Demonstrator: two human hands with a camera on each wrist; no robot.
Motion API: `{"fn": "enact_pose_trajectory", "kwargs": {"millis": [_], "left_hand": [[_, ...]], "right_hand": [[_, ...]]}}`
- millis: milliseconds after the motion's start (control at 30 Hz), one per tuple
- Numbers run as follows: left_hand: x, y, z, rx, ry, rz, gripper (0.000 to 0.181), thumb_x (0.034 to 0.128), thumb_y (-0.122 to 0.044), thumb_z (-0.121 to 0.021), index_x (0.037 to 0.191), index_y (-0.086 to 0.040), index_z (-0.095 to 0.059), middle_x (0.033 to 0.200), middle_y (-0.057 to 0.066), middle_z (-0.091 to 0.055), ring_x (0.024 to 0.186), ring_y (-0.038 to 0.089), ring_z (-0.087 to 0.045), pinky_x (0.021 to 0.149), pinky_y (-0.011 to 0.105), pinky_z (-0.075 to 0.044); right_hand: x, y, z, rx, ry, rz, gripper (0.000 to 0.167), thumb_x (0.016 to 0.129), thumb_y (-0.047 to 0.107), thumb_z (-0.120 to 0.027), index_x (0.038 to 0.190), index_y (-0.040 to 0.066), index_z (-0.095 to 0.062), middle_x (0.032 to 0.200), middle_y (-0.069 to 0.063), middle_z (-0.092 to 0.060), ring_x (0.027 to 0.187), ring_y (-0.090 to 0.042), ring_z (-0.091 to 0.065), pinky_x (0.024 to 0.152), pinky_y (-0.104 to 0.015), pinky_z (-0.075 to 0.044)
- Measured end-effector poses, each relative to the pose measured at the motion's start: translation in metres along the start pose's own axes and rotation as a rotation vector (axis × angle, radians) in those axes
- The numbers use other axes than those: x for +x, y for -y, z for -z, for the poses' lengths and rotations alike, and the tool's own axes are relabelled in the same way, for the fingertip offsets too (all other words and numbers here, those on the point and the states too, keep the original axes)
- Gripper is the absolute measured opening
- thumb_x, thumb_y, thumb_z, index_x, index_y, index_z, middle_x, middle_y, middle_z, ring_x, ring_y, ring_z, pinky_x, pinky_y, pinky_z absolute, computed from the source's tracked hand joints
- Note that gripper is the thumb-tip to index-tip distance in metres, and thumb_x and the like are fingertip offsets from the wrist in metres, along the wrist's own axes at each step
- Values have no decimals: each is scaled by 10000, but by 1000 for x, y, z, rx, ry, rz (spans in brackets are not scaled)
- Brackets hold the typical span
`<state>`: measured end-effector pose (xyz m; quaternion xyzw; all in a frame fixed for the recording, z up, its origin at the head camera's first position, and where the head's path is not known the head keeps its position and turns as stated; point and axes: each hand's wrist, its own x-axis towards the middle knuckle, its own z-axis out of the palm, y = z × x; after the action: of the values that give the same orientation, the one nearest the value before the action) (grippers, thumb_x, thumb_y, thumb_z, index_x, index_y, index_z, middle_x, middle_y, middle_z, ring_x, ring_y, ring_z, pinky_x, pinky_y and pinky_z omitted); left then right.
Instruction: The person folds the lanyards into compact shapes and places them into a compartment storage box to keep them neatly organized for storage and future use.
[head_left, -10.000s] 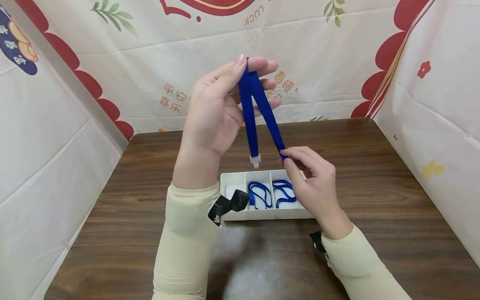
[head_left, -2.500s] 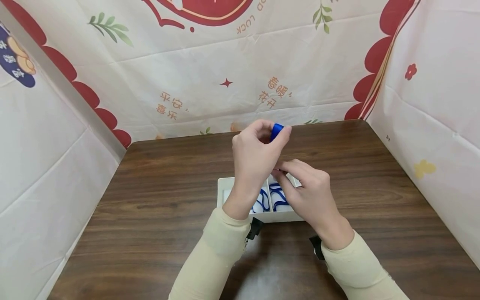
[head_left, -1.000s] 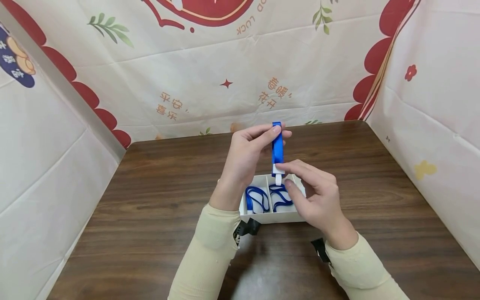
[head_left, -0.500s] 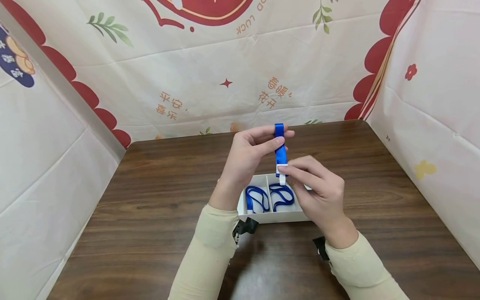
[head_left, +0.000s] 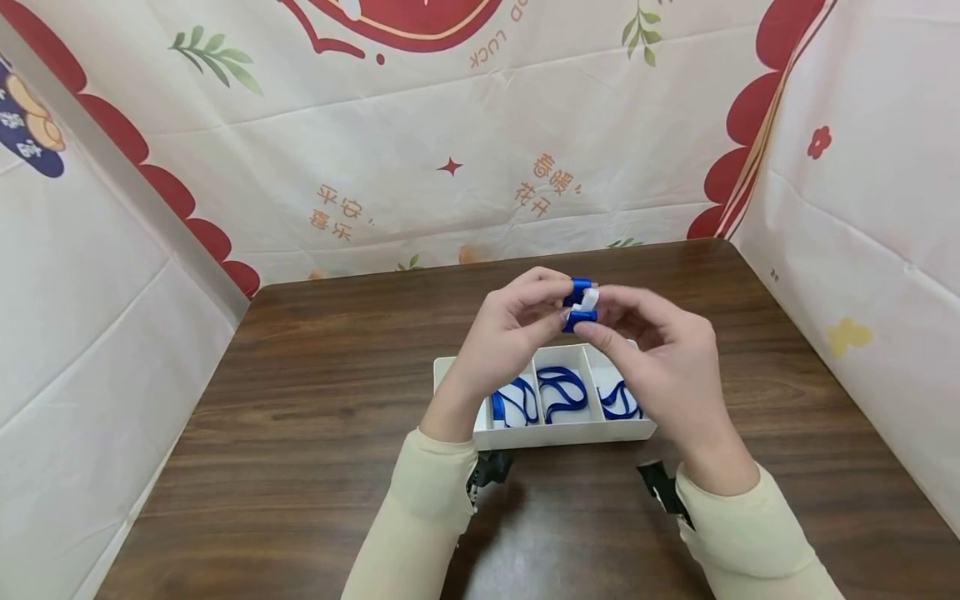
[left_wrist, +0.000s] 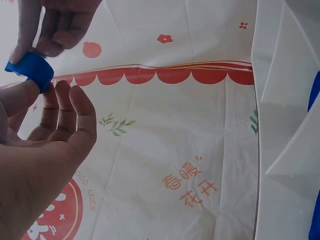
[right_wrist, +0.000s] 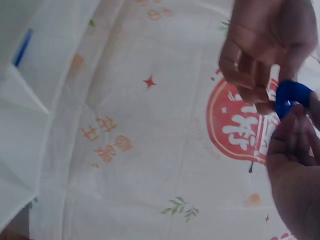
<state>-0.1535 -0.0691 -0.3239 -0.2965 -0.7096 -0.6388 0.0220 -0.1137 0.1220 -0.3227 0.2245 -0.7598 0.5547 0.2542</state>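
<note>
A blue lanyard [head_left: 580,319], folded into a short loop with its white plastic clip [head_left: 590,298] showing, is held between both hands above the box. My left hand [head_left: 506,329] pinches it from the left between thumb and fingers. From the right, my right hand [head_left: 671,358] grips the same lanyard, thumb below and fingers above. The left wrist view shows the blue band [left_wrist: 41,70] curled at the left thumb tip. In the right wrist view the rolled lanyard [right_wrist: 292,95] lies between the fingers of both hands.
Below the hands a white divided box [head_left: 566,434] stands on the brown wooden table [head_left: 315,417]. Coiled blue lanyards [head_left: 562,392] lie in three of its compartments; the left end is partly behind my left arm. Printed white cloth [head_left: 360,133] hangs behind and at both sides.
The lanyard, hanging as a long strap ten seconds ago, is now folded short. In the last half second my right hand has risen, bringing the clip end up toward the left fingers.
</note>
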Motion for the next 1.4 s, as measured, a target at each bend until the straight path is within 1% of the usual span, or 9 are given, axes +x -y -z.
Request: {"fn": "enact_pose_trajectory", "kwargs": {"millis": [67,167,367,500,600,700,800,1133,1400], "left_hand": [[-3,0,-2,38,6,-1,301,1046,28,-594,1325,54,-702,1284,178,-640,1122,160,-639,1006,264,-591],[-6,0,-5,60,11,-10,305,1069,7,-561,1338,56,-696,1282,171,-639,1144,195,-628,1013,260,-588],[-9,2,-5,130,-22,-11,238,1048,23,-603,1229,63,-753,1215,170,-698,1077,207,-674,981,249,-607],[-13,3,-1,216,-57,-6,147,986,31,-706,1098,29,-801,1095,149,-777,932,184,-722,869,262,-643],[-15,5,2,241,-84,-4,146,957,5,-756,1103,-5,-756,1035,136,-804,886,174,-729,820,288,-643],[-17,6,4,236,-83,7,255,965,-30,-761,1210,-49,-692,1053,125,-812,912,159,-732,843,294,-632],[-19,6,4,221,-67,31,287,983,-48,-744,1267,-64,-703,1088,116,-810,946,141,-730,870,282,-626],[-21,3,-1,164,-95,60,189,993,-29,-725,1174,-25,-779,1102,142,-803,945,160,-753,904,272,-631],[-24,5,-2,146,-129,7,195,967,19,-739,1152,12,-799,1105,175,-805,971,225,-776,912,288,-641]], "right_hand": [[2,3,3,-10,6,-87,447,845,-65,-850,1257,84,-762,956,150,-746,849,-42,-703,825,-112,-584],[6,5,6,-4,30,-153,456,873,-16,-846,1301,99,-740,942,154,-744,849,-46,-723,830,-121,-593],[7,3,10,-89,122,-214,356,919,80,-835,1269,108,-777,927,61,-734,794,-71,-683,756,-121,-579],[5,1,11,-129,200,-247,330,938,108,-823,1265,100,-776,969,-49,-733,808,-97,-671,752,-125,-575],[5,0,11,-141,230,-253,299,943,119,-820,1238,107,-781,973,-64,-738,807,-115,-662,741,-135,-573],[4,-1,10,-159,230,-242,251,943,133,-822,1192,121,-793,967,-50,-750,797,-119,-656,728,-140,-569],[4,-1,10,-166,223,-234,249,941,137,-826,1187,127,-793,982,-51,-768,805,-105,-663,737,-132,-565],[4,-2,8,-146,273,-260,283,942,103,-816,1223,124,-788,1004,-52,-771,820,-133,-679,747,-150,-582],[2,-5,7,-162,282,-290,253,949,123,-813,1202,122,-793,1044,-67,-798,831,-137,-698,757,-151,-585]]}}
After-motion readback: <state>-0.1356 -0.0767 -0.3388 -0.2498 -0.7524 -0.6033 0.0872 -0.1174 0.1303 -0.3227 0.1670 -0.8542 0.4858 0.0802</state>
